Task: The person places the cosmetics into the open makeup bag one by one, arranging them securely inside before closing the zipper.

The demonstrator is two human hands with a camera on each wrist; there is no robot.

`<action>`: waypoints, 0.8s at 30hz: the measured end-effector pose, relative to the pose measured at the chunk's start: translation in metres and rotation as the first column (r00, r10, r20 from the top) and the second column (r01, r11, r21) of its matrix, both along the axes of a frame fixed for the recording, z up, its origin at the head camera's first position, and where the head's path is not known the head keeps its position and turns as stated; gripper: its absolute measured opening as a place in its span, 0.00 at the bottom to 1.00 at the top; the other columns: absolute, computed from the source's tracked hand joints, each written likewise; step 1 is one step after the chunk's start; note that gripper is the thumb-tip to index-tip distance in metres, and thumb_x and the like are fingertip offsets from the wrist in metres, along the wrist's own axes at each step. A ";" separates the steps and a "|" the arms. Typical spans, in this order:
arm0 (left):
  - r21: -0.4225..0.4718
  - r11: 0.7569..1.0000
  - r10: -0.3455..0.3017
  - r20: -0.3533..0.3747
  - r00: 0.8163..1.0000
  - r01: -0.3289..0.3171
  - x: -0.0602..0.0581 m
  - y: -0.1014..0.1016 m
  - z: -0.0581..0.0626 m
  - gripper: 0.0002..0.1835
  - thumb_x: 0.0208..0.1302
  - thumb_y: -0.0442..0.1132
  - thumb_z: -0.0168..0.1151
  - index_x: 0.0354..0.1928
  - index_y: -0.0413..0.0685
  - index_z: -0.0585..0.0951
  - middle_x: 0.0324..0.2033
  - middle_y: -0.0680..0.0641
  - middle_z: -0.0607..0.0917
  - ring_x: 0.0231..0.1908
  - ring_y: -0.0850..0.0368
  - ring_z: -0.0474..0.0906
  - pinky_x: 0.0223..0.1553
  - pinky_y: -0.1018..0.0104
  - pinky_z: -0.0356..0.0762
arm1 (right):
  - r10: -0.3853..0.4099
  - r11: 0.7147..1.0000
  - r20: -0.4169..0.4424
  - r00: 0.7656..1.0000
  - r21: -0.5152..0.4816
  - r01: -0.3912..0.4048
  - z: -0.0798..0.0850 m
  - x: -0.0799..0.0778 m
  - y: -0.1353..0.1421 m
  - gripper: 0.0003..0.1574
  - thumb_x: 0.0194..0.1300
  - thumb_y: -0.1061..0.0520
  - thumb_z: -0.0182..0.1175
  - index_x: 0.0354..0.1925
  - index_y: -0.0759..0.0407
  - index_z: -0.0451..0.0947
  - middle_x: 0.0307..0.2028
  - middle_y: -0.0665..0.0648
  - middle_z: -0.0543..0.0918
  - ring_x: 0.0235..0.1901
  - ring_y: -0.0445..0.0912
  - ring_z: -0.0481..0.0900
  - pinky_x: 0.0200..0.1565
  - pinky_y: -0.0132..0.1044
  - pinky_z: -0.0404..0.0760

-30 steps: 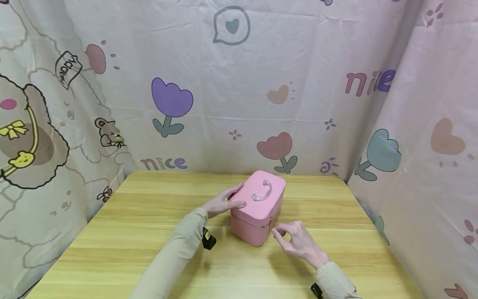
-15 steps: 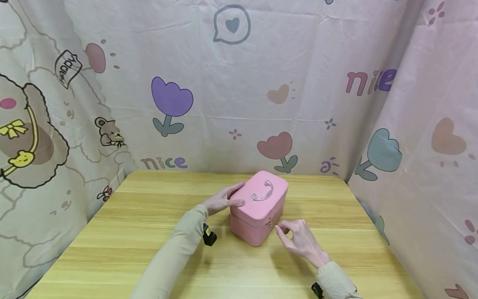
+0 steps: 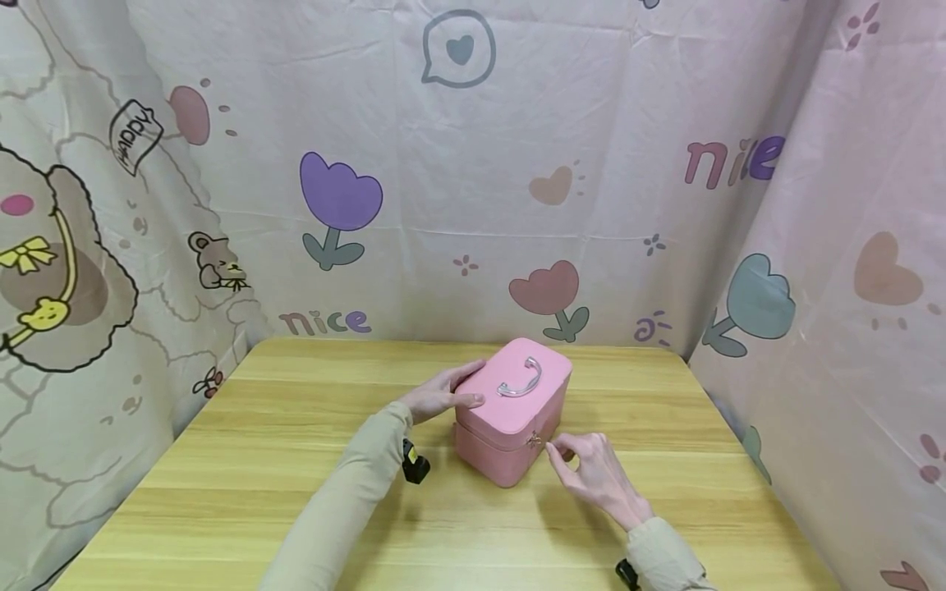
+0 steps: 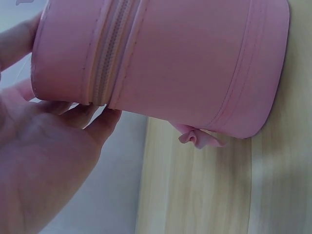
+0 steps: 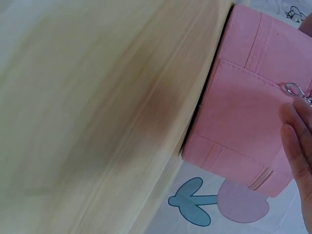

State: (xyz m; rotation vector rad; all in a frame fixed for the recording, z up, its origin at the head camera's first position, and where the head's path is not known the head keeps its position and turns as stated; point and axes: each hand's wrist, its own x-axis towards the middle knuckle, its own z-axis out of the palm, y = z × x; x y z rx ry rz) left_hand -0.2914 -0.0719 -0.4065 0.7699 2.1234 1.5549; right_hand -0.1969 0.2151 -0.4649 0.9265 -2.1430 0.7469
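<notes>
A pink cosmetic case (image 3: 510,386) stands on the wooden table, its lid down and a silver handle (image 3: 526,384) on top. My left hand (image 3: 438,397) holds the lid at the left, thumb on top and fingers round the side; the left wrist view shows them beside the zipper (image 4: 109,53). On the right, thumb and forefinger of my right hand (image 3: 591,476) pinch at the zipper pull (image 3: 534,441), a metal piece at the near corner. In the right wrist view a metal ring (image 5: 292,89) shows just by my fingertips, whose grip is partly out of frame.
The wooden table (image 3: 296,460) spreads around the case on all sides. Printed curtains (image 3: 443,205) hang behind it and at both sides. A pink bow-like tab (image 4: 197,138) sticks out from the case's side in the left wrist view.
My right hand has moved slightly right and away from me, with the zipper pull drawn a little along. The case's far end has turned slightly right. My left hand stays nearly in place.
</notes>
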 end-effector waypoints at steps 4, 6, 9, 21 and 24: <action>-0.005 1.000 0.000 0.003 1.000 0.000 0.000 0.000 -0.001 0.43 0.69 0.35 0.60 0.80 0.39 0.48 0.80 0.37 0.47 0.80 0.42 0.42 0.82 0.49 0.41 | 0.007 1.000 0.020 1.000 0.010 -0.007 0.000 0.001 0.001 0.11 0.52 0.69 0.68 0.24 0.53 0.82 0.19 0.47 0.86 0.20 0.30 0.78 0.24 0.24 0.80; -0.012 1.000 0.001 0.002 1.000 -0.001 0.000 0.000 0.000 0.43 0.69 0.35 0.60 0.80 0.39 0.48 0.80 0.37 0.47 0.80 0.42 0.42 0.82 0.48 0.41 | 0.020 1.000 0.037 0.999 0.016 -0.021 0.001 0.001 0.002 0.11 0.53 0.69 0.68 0.25 0.53 0.83 0.19 0.46 0.86 0.21 0.29 0.78 0.24 0.25 0.80; -0.021 1.000 0.004 -0.002 1.000 -0.004 0.000 0.000 0.000 0.43 0.69 0.36 0.60 0.80 0.40 0.48 0.80 0.37 0.47 0.80 0.42 0.42 0.82 0.48 0.41 | 0.052 0.998 0.064 0.997 0.025 -0.054 0.002 0.000 0.004 0.11 0.53 0.68 0.68 0.25 0.52 0.83 0.20 0.45 0.86 0.21 0.28 0.77 0.25 0.22 0.79; -0.030 1.000 0.008 0.009 1.000 -0.007 0.000 0.001 0.001 0.43 0.70 0.37 0.59 0.80 0.41 0.48 0.81 0.38 0.46 0.80 0.42 0.41 0.82 0.48 0.41 | 0.129 0.991 0.126 0.984 0.026 -0.133 0.004 0.000 0.010 0.14 0.59 0.66 0.66 0.23 0.49 0.80 0.18 0.40 0.82 0.22 0.24 0.73 0.26 0.17 0.73; -0.034 0.999 0.009 0.012 1.000 -0.009 0.001 0.001 0.001 0.43 0.70 0.37 0.59 0.80 0.42 0.48 0.81 0.38 0.46 0.81 0.42 0.41 0.82 0.48 0.40 | 0.110 0.993 0.117 0.987 0.014 -0.113 0.005 0.000 0.010 0.16 0.60 0.66 0.65 0.21 0.49 0.78 0.17 0.39 0.80 0.21 0.24 0.71 0.26 0.16 0.71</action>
